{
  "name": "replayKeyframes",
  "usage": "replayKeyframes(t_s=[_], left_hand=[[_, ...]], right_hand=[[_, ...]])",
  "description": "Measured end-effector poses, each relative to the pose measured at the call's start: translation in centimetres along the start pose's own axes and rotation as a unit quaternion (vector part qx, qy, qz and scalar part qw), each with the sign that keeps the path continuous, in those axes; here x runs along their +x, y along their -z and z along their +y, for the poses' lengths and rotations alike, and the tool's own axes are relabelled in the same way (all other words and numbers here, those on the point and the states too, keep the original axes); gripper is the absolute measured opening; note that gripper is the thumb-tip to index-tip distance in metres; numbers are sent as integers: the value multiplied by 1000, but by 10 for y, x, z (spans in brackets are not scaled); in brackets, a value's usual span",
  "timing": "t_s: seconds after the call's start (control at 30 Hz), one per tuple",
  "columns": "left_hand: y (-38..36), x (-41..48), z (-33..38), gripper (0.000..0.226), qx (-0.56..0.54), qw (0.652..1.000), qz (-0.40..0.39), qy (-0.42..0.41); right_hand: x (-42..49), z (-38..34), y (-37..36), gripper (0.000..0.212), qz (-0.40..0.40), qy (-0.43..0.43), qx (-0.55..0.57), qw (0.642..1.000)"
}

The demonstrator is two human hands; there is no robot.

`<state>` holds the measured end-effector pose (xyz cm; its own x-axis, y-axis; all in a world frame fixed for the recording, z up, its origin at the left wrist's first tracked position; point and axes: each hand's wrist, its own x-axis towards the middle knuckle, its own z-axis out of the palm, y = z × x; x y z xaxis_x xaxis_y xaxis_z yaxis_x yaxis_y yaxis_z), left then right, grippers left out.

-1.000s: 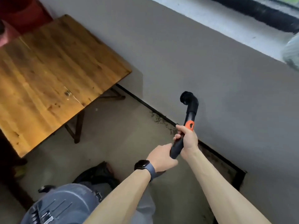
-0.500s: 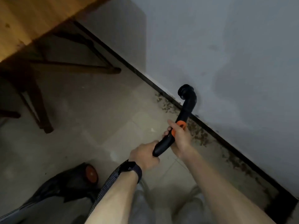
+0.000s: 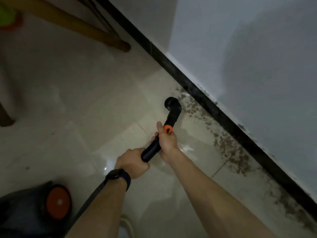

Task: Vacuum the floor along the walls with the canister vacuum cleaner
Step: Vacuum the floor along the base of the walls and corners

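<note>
Tiled floor point(image 3: 85, 109), debris point(image 3: 228, 148) along baseboard point(image 3: 214, 109). Both hands, left point(image 3: 132, 162) and right point(image 3: 167, 140), fingers wrapped round vacuum wand point(image 3: 171, 117); canister point(image 3: 25, 212) beside.

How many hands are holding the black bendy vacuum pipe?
2. The left hand grips the lower end of the curved black plastic vacuum handle; the right hand grips higher, beside its orange button.

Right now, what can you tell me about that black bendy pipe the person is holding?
The black pipe looks like smooth hard plastic, curved, with an orange patch and a round end. The right hand grips it by the patch, the left hand grips its lower end, where a ribbed hose leaves. Its tip sits over the pale floor beside the dirt along the wall.
</note>
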<state>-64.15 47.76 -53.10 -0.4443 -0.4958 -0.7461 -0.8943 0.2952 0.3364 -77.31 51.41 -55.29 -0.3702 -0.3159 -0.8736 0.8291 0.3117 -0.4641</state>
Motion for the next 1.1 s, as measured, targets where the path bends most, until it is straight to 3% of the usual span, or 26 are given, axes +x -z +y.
replayKeyframes(t_s=[0.27, 0.5, 0.77, 1.1], left_hand=[[-15, 69, -20, 16, 18, 999, 39, -21], [15, 93, 6, 11, -7, 997, 54, -54], [51, 109, 9, 15, 29, 998, 49, -35], [99, 153, -15, 15, -66, 994, 82, -23]], right_hand=[[62, 15, -14, 34, 11, 70, 1, 998], [82, -28, -24, 24, -39, 91, 58, 993], [97, -54, -47, 28, -71, 80, 0, 994], [111, -81, -97, 25, -116, 100, -139, 978]])
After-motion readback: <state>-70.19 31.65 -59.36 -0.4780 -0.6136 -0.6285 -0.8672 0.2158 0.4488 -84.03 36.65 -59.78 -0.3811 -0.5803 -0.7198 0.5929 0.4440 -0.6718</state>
